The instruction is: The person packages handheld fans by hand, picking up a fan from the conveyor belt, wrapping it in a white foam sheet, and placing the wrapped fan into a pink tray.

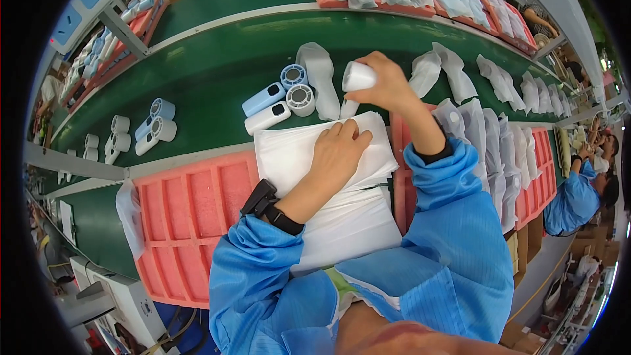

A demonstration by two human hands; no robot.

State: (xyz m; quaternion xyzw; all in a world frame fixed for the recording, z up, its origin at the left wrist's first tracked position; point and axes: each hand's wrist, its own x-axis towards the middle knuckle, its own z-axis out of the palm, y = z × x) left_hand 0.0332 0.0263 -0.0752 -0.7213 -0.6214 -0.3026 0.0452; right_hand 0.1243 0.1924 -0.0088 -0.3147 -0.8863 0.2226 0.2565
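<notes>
My right hand (388,84) is closed around a white handheld fan (359,77), held just above the green bench beyond the bags. My left hand (338,156) rests on a stack of thin white bags (282,151), its fingers slightly bent and apart on the top sheet. Just past the stack lie a light blue handheld fan (264,98) and another white fan (268,118), their round heads towards me and to the right. Beside them is a fan in a frosted bag (321,79).
A pink compartment tray (197,194) stands left of the stack; another pink tray (536,177) to the right holds several bagged fans (490,151). More fans (158,118) and bagged ones (499,82) lie along the green belt (223,46). A co-worker in blue (572,204) is at far right.
</notes>
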